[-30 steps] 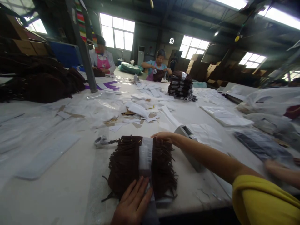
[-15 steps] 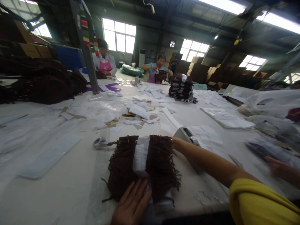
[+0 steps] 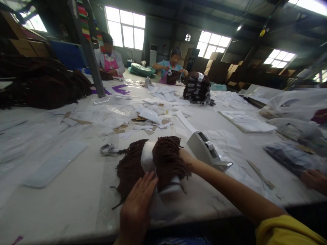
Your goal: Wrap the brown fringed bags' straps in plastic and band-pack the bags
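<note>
A brown fringed piece (image 3: 167, 158) with a white paper band (image 3: 147, 157) across it lies on the white table (image 3: 63, 200) in front of me. My left hand (image 3: 138, 207) rests flat on the band's near end, fingers stretched out. My right hand (image 3: 186, 159) is at the far right edge of the piece, fingers buried in the fringe, holding that side lifted and rolled toward me. A metal clasp (image 3: 108, 149) on a cord sticks out at the left.
A grey tape dispenser (image 3: 205, 149) stands just right of the piece. White paper strips (image 3: 150, 115) litter the middle; stacked fringed pieces (image 3: 196, 90) and a dark pile (image 3: 43, 88) lie farther off. Another person's hand (image 3: 314, 178) is at the right; two people work at the far end.
My right hand has pulled the far edge of the fringed piece up and toward me, bunching it. My left hand slid up along the band. The other person's hand moved right.
</note>
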